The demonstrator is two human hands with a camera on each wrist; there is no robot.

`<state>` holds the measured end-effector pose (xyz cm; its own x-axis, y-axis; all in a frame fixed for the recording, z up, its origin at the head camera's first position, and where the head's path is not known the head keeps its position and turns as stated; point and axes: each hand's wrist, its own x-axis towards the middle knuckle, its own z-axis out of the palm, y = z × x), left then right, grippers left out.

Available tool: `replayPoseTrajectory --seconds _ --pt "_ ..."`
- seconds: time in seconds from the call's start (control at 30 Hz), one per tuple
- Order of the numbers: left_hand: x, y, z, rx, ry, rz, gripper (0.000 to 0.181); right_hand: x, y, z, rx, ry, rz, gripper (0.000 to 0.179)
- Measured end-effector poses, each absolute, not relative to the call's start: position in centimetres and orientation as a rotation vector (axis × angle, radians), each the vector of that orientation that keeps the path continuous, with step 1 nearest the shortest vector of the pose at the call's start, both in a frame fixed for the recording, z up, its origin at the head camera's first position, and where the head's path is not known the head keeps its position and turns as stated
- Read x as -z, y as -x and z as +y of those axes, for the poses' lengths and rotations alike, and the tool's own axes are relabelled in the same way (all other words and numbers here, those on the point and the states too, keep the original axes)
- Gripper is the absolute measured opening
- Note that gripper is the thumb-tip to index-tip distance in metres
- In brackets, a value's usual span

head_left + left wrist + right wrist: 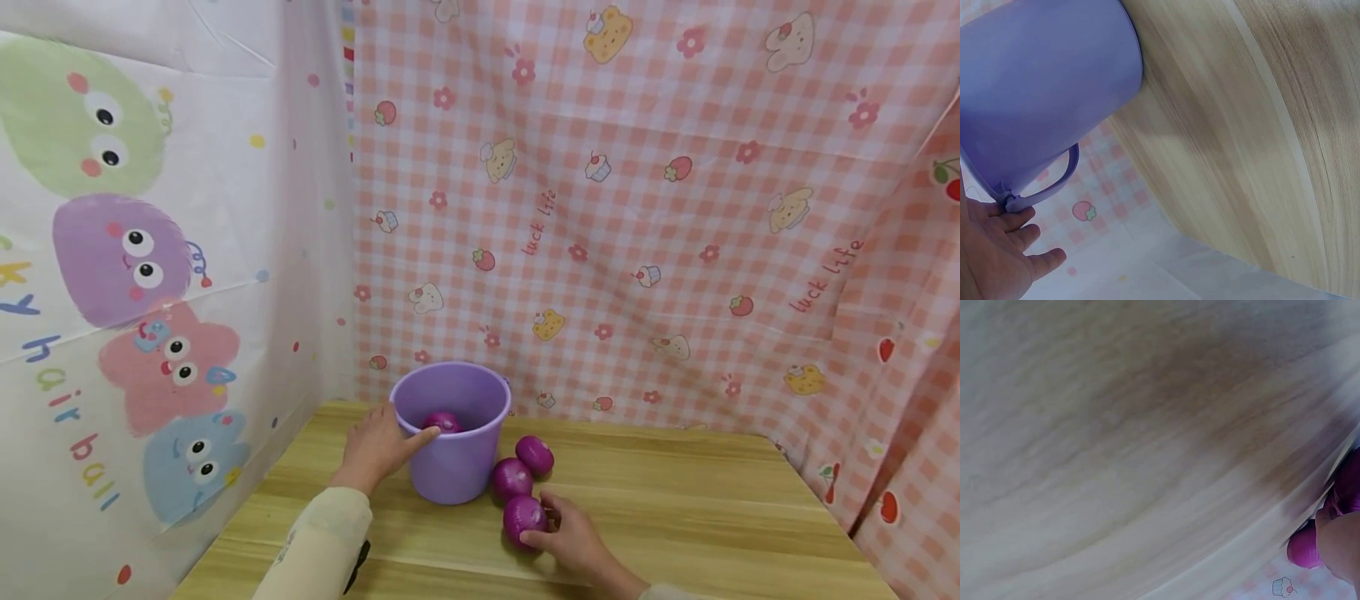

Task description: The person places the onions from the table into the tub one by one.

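A purple bucket (453, 471) stands upright on the wooden table (675, 517). Inside it the top of a red onion (441, 422) shows; the rest of the bucket's floor is hidden. My left hand (377, 447) holds the bucket's left rim, thumb along the front edge. In the left wrist view its fingers (1025, 237) spread beside the bucket's handle (1054, 187). To the bucket's right, my right hand (576, 537) grips the nearest red onion (521, 518), thumb in front and fingers on the far right side. Behind that onion lie a middle onion (512, 479) and a farther onion (535, 455).
A pink checked curtain (637, 225) hangs behind the table's far edge and continues down the right side. On the left hangs a white sheet (285, 250) printed with cartoon figures. Wooden tabletop extends right of the onions.
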<state>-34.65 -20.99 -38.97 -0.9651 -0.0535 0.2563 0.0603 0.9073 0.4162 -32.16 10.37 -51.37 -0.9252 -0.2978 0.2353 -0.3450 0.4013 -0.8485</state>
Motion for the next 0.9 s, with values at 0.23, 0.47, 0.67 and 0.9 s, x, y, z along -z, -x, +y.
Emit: replayPoseTrajectory --seconds 0.23,0.47,0.67,0.9 --pt "38.9 34.5 -21.1 0.630 0.013 -2.806 0.100 51.7 32.1 10.0 -1.518 -0.598 -2.602 0.078" --pt "39.1 34.5 -21.2 0.646 0.015 -2.803 0.103 51.9 32.2 9.8 -1.522 -0.608 -2.607 0.080" --pt "39.1 34.5 -21.1 0.636 0.016 -2.803 0.100 51.3 32.0 9.7 -1.537 -0.534 -2.616 0.078" --pt "38.9 34.5 -21.0 0.614 0.015 -2.803 0.100 49.9 32.5 9.6 -1.547 -0.444 -2.588 0.077"
